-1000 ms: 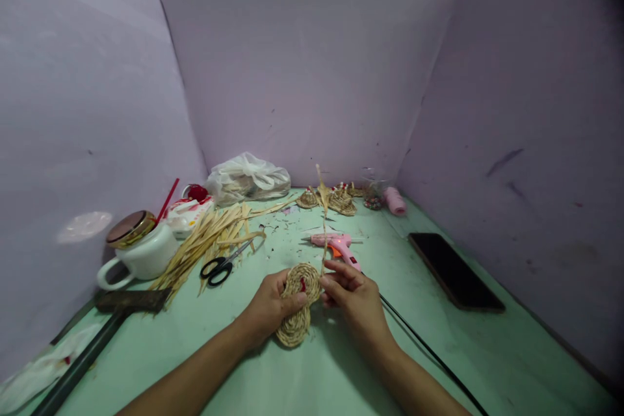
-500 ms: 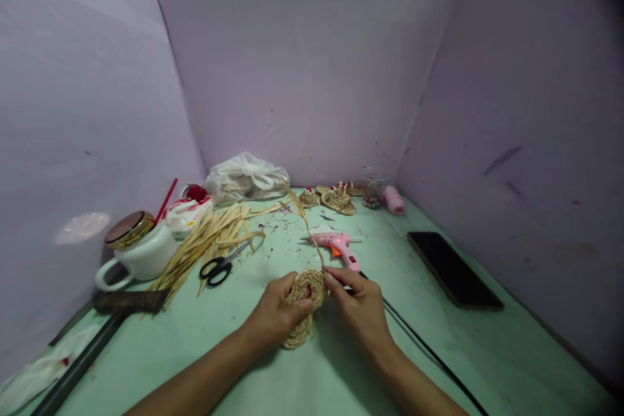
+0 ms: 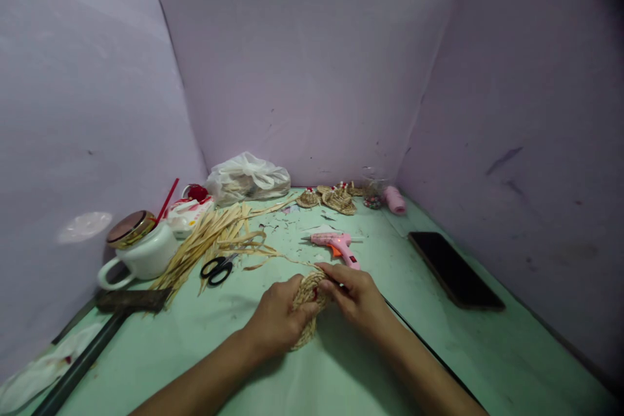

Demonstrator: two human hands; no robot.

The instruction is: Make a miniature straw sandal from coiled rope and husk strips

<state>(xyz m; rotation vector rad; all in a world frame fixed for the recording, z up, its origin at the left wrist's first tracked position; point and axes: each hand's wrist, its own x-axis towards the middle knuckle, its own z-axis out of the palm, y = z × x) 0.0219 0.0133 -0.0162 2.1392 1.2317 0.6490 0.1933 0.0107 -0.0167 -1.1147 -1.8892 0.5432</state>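
We record two bare hands, left hand [image 3: 277, 316] and right hand [image 3: 359, 294], each continuing into a bare forearm: left forearm [image 3: 207, 374], right forearm [image 3: 414, 357]. We note smooth outlines, both forearms broadening from narrower wrists towards the lower edge of view, where they are cut off; clothing higher up lies out of sight. Knuckles form low, rounded ridges. We find the left thumb [image 3: 306, 312] short-looking and blunt-tipped, the right fingers [image 3: 334, 270] slimmer and tapering. Nail detail: too small for us to read.
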